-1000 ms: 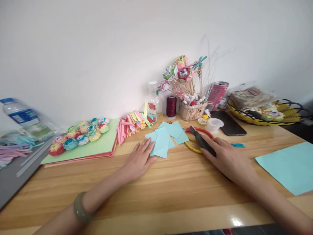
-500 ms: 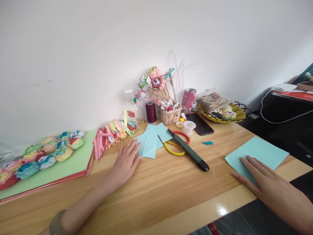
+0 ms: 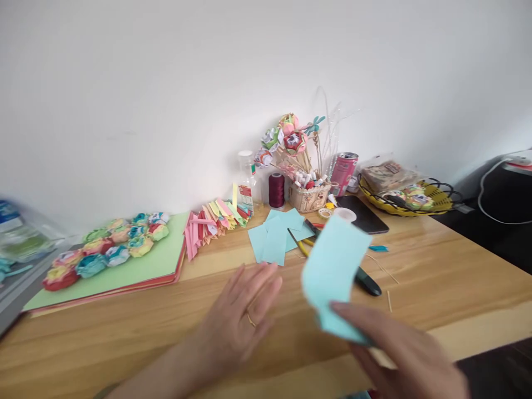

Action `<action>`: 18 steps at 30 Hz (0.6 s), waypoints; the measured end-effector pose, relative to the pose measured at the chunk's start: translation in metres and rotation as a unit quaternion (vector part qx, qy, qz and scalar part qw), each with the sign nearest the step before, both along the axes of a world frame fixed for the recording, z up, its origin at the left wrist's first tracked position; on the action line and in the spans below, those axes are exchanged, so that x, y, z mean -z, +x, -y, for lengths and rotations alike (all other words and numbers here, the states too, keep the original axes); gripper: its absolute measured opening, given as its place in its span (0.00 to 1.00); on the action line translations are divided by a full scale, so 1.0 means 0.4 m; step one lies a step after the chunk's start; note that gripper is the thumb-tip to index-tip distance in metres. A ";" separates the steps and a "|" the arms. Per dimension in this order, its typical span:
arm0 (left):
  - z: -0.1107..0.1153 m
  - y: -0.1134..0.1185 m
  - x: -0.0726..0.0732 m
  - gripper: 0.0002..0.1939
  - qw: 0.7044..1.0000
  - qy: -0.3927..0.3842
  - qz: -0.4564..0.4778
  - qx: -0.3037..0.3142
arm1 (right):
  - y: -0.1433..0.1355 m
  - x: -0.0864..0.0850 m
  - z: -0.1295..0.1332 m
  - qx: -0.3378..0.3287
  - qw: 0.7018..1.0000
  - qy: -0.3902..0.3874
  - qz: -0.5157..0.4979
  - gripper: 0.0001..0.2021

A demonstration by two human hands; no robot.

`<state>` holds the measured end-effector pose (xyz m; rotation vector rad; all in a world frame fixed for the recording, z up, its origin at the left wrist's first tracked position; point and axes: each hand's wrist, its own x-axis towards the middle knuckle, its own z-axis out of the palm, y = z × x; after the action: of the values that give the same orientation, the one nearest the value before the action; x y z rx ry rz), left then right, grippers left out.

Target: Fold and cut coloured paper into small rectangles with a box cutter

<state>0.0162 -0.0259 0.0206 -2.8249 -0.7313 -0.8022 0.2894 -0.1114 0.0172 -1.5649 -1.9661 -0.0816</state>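
My right hand (image 3: 399,343) pinches a light-blue sheet of paper (image 3: 334,266) by its lower edge and holds it up over the table, the sheet bent and slightly blurred. To its left, my left hand (image 3: 236,310) is held over the wood with fingers stretched out, a ring on one finger and nothing in it. Several light-blue paper pieces (image 3: 274,241) lie overlapping beyond the left hand. Behind the raised sheet, a dark green-handled tool (image 3: 368,282) and scissors with a yellow handle (image 3: 305,246) are partly hidden.
Folded paper strips (image 3: 211,224) are heaped by a clear bottle (image 3: 247,180). Crumpled paper flowers (image 3: 91,265) rest on stacked coloured sheets (image 3: 166,266). Along the wall stand maroon thread (image 3: 276,191), a flower basket (image 3: 310,198), a pink can (image 3: 344,173), a phone (image 3: 369,217) and a yellow basket (image 3: 440,199).
My right hand has lifted the light-blue sheet off the table's right side and brought it left. My left hand has drawn back from the paper pieces. The view has turned left.
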 end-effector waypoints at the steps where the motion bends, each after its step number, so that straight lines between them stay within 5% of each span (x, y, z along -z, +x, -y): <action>1: 0.012 -0.005 0.000 0.35 1.000 -0.016 -0.003 0.004 | -0.051 -0.008 -0.012 -0.033 0.999 -0.009 -0.016 0.22; 4: 0.025 -0.030 0.008 0.30 0.996 -0.091 -0.002 0.012 | -0.167 -0.041 -0.048 -0.142 0.986 -0.035 -0.074 0.19; 8: 0.021 -0.075 0.019 0.23 0.986 -0.161 0.033 -0.017 | -0.222 -0.062 -0.112 -0.225 0.955 -0.104 -0.163 0.16; 12: 0.030 -0.101 0.034 0.30 0.979 -0.179 0.051 -0.088 | -0.202 -0.022 -0.179 -0.153 0.976 -0.098 -0.119 0.29; 15: 0.039 -0.109 0.045 0.35 0.979 -0.176 0.031 -0.097 | -0.154 0.004 -0.208 -0.098 0.994 -0.038 -0.029 0.28; 18: 0.047 -0.118 0.039 0.31 0.994 -0.070 -0.009 -0.078 | -0.088 0.002 -0.224 -0.013 0.998 0.013 0.058 0.24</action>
<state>-0.0309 -0.0445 0.0048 -2.8450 -1.0287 -0.7271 0.2544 -0.0218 0.0166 -1.5491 -2.0652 -0.1891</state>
